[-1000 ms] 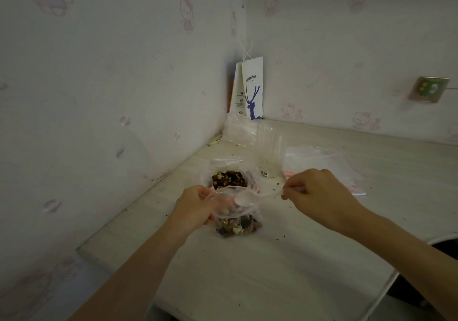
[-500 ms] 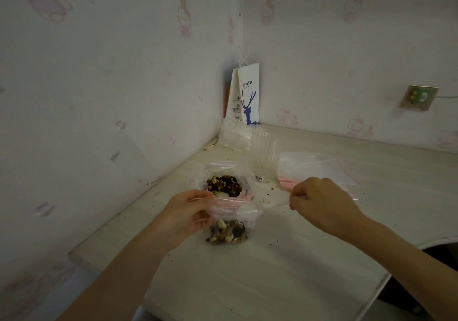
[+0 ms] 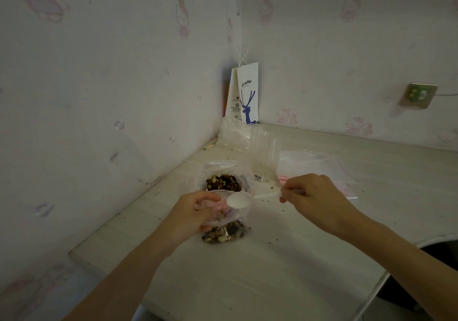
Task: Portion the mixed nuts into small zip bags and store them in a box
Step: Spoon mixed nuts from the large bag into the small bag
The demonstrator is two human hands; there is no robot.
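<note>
Left grip (image 3: 190,218) pinches one zip bag (image 3: 228,232) of nuts; my right grip (image 3: 314,201) pinches one spoon (image 3: 239,200). One paper bag (image 3: 247,93) reads "coffee".

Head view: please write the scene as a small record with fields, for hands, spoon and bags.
left hand: holds the small zip bag open at its mouth
right hand: pinches the spoon by its handle
spoon: white, bowl at the bag's mouth, looks empty
small zip bag: partly filled with nuts
large nut bag: open, behind the small one
</note>
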